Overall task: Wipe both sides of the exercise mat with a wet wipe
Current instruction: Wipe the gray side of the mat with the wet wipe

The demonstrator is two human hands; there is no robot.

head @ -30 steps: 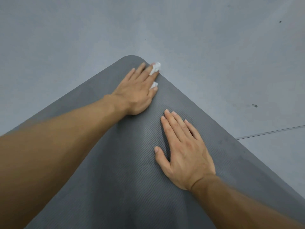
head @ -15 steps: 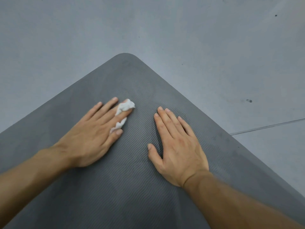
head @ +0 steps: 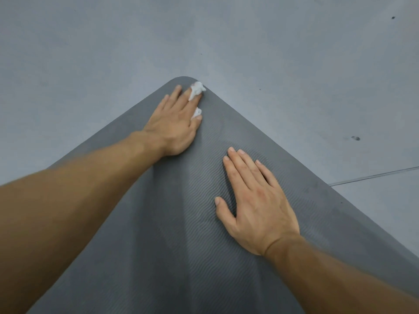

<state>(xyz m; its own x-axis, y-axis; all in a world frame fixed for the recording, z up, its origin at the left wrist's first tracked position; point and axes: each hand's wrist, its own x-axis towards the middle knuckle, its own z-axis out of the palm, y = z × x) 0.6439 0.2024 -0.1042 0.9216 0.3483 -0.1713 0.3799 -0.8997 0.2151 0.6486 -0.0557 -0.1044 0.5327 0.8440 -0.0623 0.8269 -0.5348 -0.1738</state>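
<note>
Head view. Pressing the wet wipe [head: 196, 90] onto the exercise mat [head: 181, 223] with the left grip [head: 174, 125], fingers straight, at the mat's rounded corner toward 12 o'clock. Bracing the mat with the right grip [head: 258, 200], flat, spread, holding nothing, at 5 o'clock from the wipe. Probably calling for a stroke back toward 6 o'clock, most of the ribbed surface lying that way.
</note>
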